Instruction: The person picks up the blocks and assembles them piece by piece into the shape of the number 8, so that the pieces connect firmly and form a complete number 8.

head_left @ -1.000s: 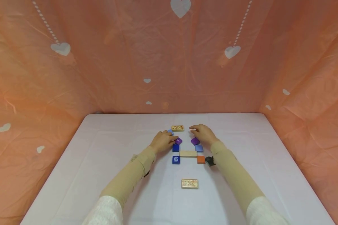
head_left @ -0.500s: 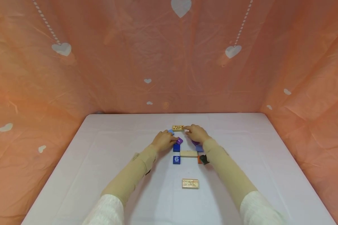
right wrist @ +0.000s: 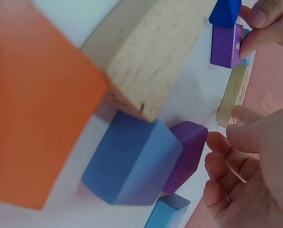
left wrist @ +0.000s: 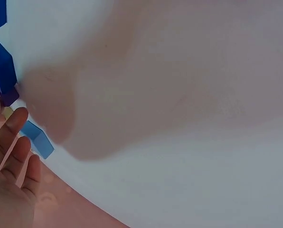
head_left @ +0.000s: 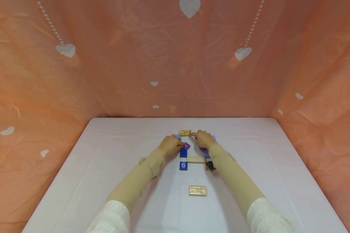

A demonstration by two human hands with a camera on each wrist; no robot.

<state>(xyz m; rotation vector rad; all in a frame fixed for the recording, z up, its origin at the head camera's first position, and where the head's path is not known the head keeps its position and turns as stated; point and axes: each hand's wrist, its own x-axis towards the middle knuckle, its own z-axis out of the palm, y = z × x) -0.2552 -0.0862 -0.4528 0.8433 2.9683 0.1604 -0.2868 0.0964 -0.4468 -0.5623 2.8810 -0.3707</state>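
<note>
My left hand [head_left: 170, 145] reaches over the left side of a small block layout, its index fingertip touching a purple block [head_left: 187, 146] that stands turned on a corner. Behind its fingers a light blue block [head_left: 178, 136] partly shows. At the far end, my right hand [head_left: 204, 139] touches the right end of a printed wooden block [head_left: 185, 133] with its index finger; the other fingers are loosely bent. Under that hand sits a second purple block [right wrist: 186, 154], touching a blue block [right wrist: 134, 161]. The right forearm partly hides these in the head view.
A dark blue block [head_left: 183, 153] and a blue block marked 6 [head_left: 183, 165] stand left of a plain wooden plank [head_left: 196, 160]. An orange block [right wrist: 37, 104] lies at its right. Nearer lies another printed wooden block [head_left: 197, 190]. A light blue block [right wrist: 169, 211] sits far right.
My right hand has moved left from above the right purple block and now touches the far printed wooden block. The left hand stays at its purple block.
</note>
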